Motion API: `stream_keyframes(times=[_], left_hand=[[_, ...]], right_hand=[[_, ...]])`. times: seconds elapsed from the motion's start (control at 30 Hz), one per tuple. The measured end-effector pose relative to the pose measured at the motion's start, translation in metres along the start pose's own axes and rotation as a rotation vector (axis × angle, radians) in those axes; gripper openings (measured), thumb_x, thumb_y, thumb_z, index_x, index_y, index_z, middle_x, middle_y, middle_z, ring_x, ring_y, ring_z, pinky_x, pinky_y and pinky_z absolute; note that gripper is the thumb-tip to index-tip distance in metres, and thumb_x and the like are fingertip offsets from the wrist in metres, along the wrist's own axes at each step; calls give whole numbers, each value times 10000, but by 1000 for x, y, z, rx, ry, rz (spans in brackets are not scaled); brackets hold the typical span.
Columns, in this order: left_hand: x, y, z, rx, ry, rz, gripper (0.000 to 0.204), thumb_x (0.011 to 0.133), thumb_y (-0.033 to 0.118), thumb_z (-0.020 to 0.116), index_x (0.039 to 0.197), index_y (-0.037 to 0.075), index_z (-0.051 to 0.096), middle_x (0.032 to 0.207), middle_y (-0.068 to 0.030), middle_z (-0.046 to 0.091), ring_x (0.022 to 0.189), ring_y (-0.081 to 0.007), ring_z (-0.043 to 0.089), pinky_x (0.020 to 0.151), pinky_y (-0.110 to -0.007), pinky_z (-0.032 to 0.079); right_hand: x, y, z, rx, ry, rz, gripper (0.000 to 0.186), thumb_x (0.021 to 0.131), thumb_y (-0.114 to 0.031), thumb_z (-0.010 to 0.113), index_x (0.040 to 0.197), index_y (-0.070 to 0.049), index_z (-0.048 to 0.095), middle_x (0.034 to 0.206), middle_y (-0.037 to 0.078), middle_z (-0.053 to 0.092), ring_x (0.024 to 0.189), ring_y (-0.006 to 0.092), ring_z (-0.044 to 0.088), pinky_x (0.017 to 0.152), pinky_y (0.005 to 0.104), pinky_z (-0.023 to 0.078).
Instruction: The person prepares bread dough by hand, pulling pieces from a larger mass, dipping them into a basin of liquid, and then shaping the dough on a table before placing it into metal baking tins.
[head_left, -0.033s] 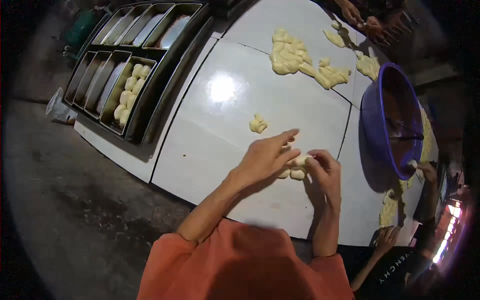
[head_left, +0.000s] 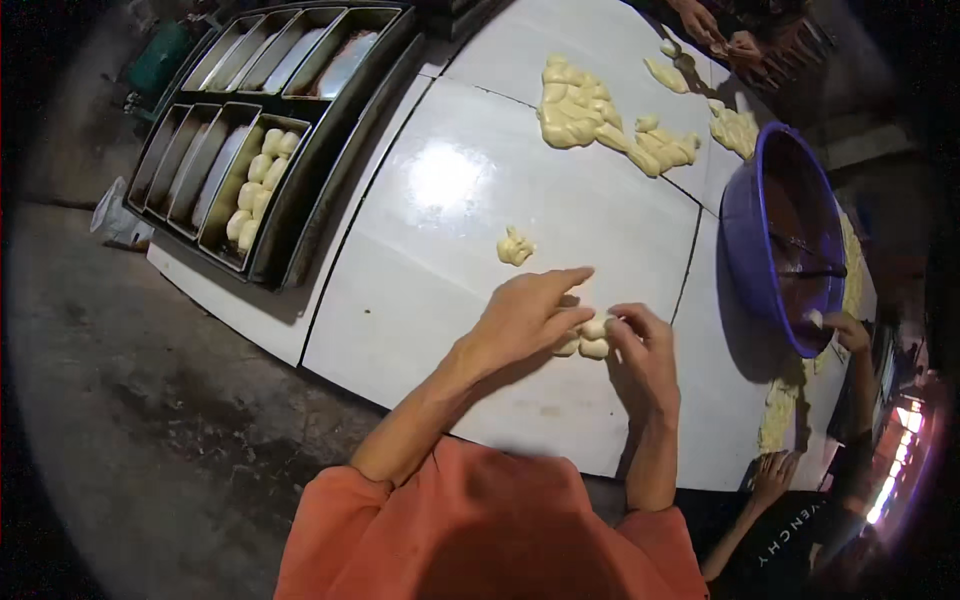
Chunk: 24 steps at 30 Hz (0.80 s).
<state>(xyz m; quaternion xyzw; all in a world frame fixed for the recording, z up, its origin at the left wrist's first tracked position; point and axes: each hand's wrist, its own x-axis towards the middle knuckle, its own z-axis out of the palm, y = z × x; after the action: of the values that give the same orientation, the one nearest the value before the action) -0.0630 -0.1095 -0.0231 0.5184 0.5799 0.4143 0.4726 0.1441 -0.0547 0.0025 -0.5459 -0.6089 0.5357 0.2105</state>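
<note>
A small cluster of pale dough balls [head_left: 594, 348] lies on the white tiled table between my hands. My left hand [head_left: 525, 315] reaches over its left side, fingers stretched out and the thumb by the upper dough ball [head_left: 597, 326]. From the right, my right hand [head_left: 648, 345] curls its fingers and thumb onto that same upper ball. My fingers partly cover the cluster. A loose lump of dough [head_left: 515, 246] sits just beyond my left hand.
Metal loaf tins [head_left: 225, 165] stand at the far left, one filled with dough balls [head_left: 262, 185]. A dough heap [head_left: 580, 105] lies at the far side. To the right is a purple basin [head_left: 745, 235] of brown filling, where a co-worker's hand [head_left: 850, 333] works.
My right fingers have shifted slightly left and closer onto the upper dough ball. The co-worker's hand at the basin has moved a little, with a pale piece in it.
</note>
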Motion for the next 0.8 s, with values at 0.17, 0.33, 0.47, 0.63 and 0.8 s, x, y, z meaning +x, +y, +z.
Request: stream_keyframes(times=[0.17,0.33,0.47,0.63,0.8], left_hand=[[-10,-9,0,362,-81,274,618,814,322,764,1327,37,570,1082,-131,676,999,-344,636,894,-452,470],[-9,-21,27,569,-122,272,620,762,287,785,1295,45,581,1132,-107,636,1109,-294,577,957,-452,408],[-13,-16,21,510,-110,301,653,774,328,789,1327,66,560,1206,-120,609,1157,-297,558,974,-465,399],[-12,-1,14,563,-139,271,707,778,389,800,1355,64,552,1309,-175,558,1183,-333,551,988,-459,393],[-7,4,4,499,-77,217,564,844,332,732,1303,42,576,1367,-191,533,1168,-308,557,999,-420,380]], right_hand=[[2,27,-11,-209,24,-102,256,938,-156,613,1059,63,669,935,152,697,819,196,637,753,316,506],[2,19,8,-392,-38,-296,184,940,-116,609,1042,11,694,987,154,692,887,307,677,792,385,531],[13,19,-11,-520,-116,-337,247,974,-176,588,1107,8,686,1019,133,689,916,251,660,795,368,539],[92,-5,-40,-120,167,-33,365,978,-268,608,1184,26,673,1046,111,694,948,186,644,815,352,537],[237,27,-85,-474,460,-224,491,936,-379,634,1253,-4,648,1137,233,679,1061,359,662,934,430,501]])
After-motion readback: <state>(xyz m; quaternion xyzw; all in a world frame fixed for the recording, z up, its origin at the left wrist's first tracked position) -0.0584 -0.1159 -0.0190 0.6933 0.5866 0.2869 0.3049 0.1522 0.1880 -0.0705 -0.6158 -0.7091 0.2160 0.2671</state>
